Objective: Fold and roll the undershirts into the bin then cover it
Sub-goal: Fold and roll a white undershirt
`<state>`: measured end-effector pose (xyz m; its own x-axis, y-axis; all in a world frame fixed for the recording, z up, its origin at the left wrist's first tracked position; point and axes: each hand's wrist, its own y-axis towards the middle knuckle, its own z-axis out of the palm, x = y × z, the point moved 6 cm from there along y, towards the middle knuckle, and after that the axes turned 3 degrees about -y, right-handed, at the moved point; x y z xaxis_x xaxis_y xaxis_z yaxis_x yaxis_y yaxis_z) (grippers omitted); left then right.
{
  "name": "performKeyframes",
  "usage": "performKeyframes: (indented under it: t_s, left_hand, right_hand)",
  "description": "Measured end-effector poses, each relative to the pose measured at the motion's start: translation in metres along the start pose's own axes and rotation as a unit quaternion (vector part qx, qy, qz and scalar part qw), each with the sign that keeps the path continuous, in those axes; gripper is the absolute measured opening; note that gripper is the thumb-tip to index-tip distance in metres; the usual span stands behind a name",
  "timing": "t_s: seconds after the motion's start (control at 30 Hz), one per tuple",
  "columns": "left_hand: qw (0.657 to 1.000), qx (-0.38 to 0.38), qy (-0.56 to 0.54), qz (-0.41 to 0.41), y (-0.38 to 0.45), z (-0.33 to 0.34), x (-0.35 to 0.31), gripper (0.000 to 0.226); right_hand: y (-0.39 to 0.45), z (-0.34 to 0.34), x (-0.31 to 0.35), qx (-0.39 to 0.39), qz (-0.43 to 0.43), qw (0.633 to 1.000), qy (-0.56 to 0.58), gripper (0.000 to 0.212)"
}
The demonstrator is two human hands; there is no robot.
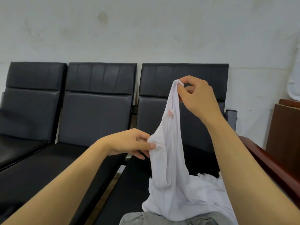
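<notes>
thin white undershirt [172, 168] hangs limp, pinched by left hand [129, 143] and right hand [198, 96].

A person's right hand [197, 96] holds an undershirt [172, 168] by its strap above the rightmost of three joined seats [90, 114] along a wall [146, 30]; the left hand [129, 143] grips its edge lower left, a cabinet [284, 135] at far right
</notes>
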<state>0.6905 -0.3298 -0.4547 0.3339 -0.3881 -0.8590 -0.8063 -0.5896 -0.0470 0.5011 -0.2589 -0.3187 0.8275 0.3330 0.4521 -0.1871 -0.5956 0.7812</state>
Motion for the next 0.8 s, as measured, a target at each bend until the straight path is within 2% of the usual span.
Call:
performKeyframes:
  t_s: [0.1, 0.2, 0.33, 0.43, 0.57, 0.7, 0.8]
  left_hand:
    - [0.993, -0.014, -0.119, 0.009, -0.007, -0.011, 0.0, 0.036]
    - [0.976, -0.062, -0.206, 0.029, -0.012, -0.029, -0.002, 0.044]
    - [0.957, -0.135, -0.255, 0.036, -0.021, -0.048, -0.018, 0.027]
    - [0.912, -0.179, -0.365, 0.049, -0.032, -0.064, -0.03, 0.012]
    - [0.82, -0.212, -0.52, 0.108, -0.053, -0.088, -0.042, 0.01]
    - [0.771, -0.29, -0.543, 0.163, -0.084, -0.116, -0.053, 0.008]
    - [0.737, -0.345, -0.535, 0.227, -0.106, -0.132, -0.063, 0.012]
  right_hand:
    - [0.0, -0.002, -0.001, -0.002, 0.006, 1.0, 0.0, 0.006]
    - [0.0, -0.003, -0.005, -0.001, 0.012, 1.0, -0.006, 0.005]
    - [0.0, -0.006, -0.008, 0.004, 0.026, 1.0, 0.001, 0.008]
    - [-0.001, -0.006, -0.006, 0.01, 0.036, 0.999, 0.02, 0.01]
    - [-0.005, -0.001, 0.002, 0.036, 0.079, 0.99, 0.11, 0.013]
    - [-0.01, 0.011, 0.019, 0.069, 0.111, 0.959, 0.25, 0.019]
    - [-0.012, 0.023, 0.03, 0.08, 0.116, 0.94, 0.312, 0.021]
